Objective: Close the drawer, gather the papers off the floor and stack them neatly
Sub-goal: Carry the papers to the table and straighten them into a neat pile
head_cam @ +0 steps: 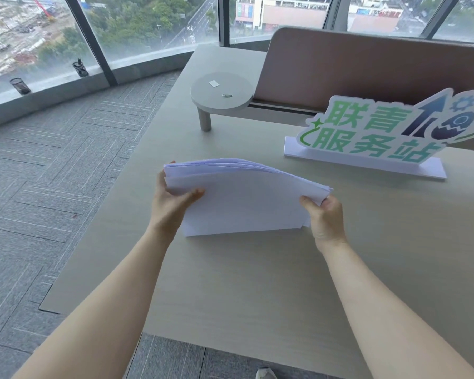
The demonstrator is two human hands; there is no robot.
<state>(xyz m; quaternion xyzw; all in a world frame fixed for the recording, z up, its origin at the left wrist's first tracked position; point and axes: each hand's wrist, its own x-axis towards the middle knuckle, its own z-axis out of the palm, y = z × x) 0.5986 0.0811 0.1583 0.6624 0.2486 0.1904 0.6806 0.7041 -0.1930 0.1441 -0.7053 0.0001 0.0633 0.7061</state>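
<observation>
A stack of white papers (pixel 244 198) stands on its lower long edge on the pale wooden desk (pixel 257 283), its top bowed and leaning away from me. My left hand (pixel 173 203) grips the stack's left end, thumb on the near face and fingers behind. At the right end, my right hand (pixel 323 217) pinches the stack near its upper corner. The sheet edges are slightly fanned at the top. No drawer is in view, and no papers show on the visible floor.
A white, green and blue sign (pixel 389 129) on a flat base stands at the desk's back right. A round grey shelf (pixel 222 91) on a leg holds a paper clip and a small slip. Behind rises a brown partition (pixel 367 61). Grey carpet (pixel 52 170) lies left; mesh pen cups (pixel 19 85) sit on the windowsill.
</observation>
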